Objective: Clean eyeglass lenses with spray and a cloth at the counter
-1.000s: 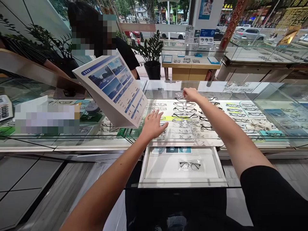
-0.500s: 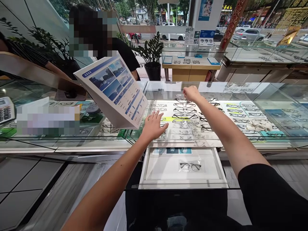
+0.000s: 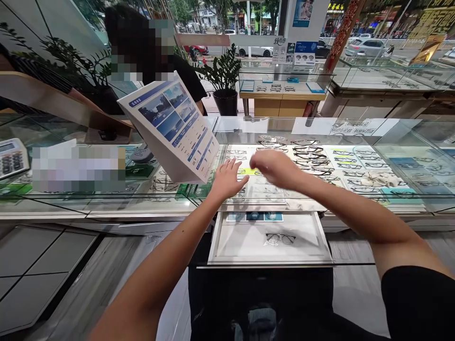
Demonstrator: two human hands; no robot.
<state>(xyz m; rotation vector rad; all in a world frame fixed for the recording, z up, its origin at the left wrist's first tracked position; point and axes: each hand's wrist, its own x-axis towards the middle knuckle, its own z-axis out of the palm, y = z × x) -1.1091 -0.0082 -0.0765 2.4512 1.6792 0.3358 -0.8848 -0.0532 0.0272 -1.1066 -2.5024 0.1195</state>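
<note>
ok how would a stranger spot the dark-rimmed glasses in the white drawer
Start at the long glass-topped display counter; below its front edge, a shallow white drawer stands open. Near its middle lies a pair of dark-rimmed eyeglasses. Unlike the counter's rows of slim spectacle frames, it is the drawer's only pair.

1 head-worn camera looks forward and down over a nearby glass counter (image 3: pixel 124 214).
</note>
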